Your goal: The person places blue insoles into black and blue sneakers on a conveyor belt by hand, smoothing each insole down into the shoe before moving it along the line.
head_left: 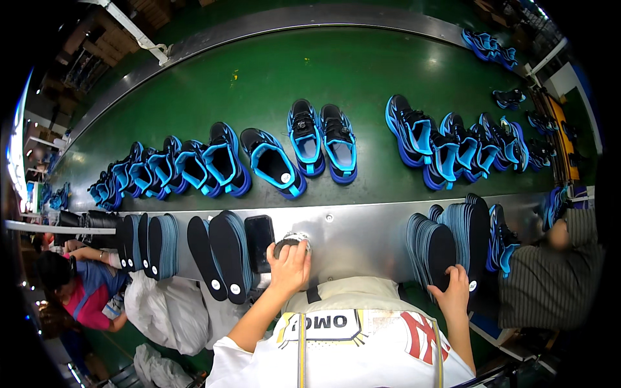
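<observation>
Left hand [290, 268]: the fingers are bent round a small roll [295, 238], grasping it.
Roll: it is at the silver desk [352, 249], just right of a black phone [260, 236].
Right hand [455, 296]: by the near end of a black sole [442, 249] at the front of a pile; the fingers touch it, but from here I cannot tell if they grip.
Soles: two big piles are near the right hand, and more are left of the phone, some with a white dot.
Shoes [301, 121]: black and blue, in rows on the green belt [259, 77] past the desk.
People: one in pink and blue [92, 305] is far left; one in stripes [543, 288] is on the right.
</observation>
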The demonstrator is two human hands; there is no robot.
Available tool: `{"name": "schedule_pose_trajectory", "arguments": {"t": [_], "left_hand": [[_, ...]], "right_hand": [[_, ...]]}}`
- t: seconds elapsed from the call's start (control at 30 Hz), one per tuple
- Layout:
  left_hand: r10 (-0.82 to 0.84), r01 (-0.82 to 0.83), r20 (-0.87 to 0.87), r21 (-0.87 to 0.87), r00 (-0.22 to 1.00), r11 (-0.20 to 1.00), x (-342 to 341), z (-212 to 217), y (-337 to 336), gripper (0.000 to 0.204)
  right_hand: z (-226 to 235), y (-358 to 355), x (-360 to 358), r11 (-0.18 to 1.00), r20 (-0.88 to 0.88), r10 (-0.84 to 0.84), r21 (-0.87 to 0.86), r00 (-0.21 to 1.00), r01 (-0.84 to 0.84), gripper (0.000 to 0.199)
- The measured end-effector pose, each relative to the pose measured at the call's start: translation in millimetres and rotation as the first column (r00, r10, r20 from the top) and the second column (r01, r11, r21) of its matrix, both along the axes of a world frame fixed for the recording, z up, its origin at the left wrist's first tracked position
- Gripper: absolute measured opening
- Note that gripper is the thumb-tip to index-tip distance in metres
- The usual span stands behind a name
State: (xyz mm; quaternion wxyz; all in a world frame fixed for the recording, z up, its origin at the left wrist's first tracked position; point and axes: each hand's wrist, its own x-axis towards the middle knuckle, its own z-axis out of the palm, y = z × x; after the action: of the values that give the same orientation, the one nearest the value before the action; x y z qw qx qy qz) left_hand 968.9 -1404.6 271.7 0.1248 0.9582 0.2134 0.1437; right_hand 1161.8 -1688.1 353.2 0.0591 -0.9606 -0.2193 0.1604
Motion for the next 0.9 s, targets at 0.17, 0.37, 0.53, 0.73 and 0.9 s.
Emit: {"name": "schedule_pose_trajectory", "arguments": {"t": [0.17,0.37,0.53,0.73,0.9], "left_hand": [[-0.121,0.130,0.061,-0.180,0.991,0.975,-4,-15,4,0.047],[-0.103,0.120,0.074,-0.292,0.992,0.949,-6,-17,3,0.066],[-0.003,0.071,0.286,-0.228,0.958,0.971,70,20,80,0.049],[-0.091,0.096,-0.189,0.015,0.978,0.995,172,-58,183,0.067],[-0.017,-0.007,-0.044,-0.496,0.999,0.868,198,-48,192,0.047]], "right_hand": [[2,-10,-3,0.999,0.016,0.013,0.033,1.000,-0.013,0.045],[33,12,19,0.948,-0.064,-0.080,0.304,0.995,0.096,0.043],[32,36,56,0.953,0.019,0.014,0.302,1.000,-0.019,0.035],[4,148,101,0.819,0.099,0.210,0.526,0.973,-0.231,0.018],[-12,226,108,0.628,0.213,0.422,0.633,0.881,-0.453,0.008]]}}
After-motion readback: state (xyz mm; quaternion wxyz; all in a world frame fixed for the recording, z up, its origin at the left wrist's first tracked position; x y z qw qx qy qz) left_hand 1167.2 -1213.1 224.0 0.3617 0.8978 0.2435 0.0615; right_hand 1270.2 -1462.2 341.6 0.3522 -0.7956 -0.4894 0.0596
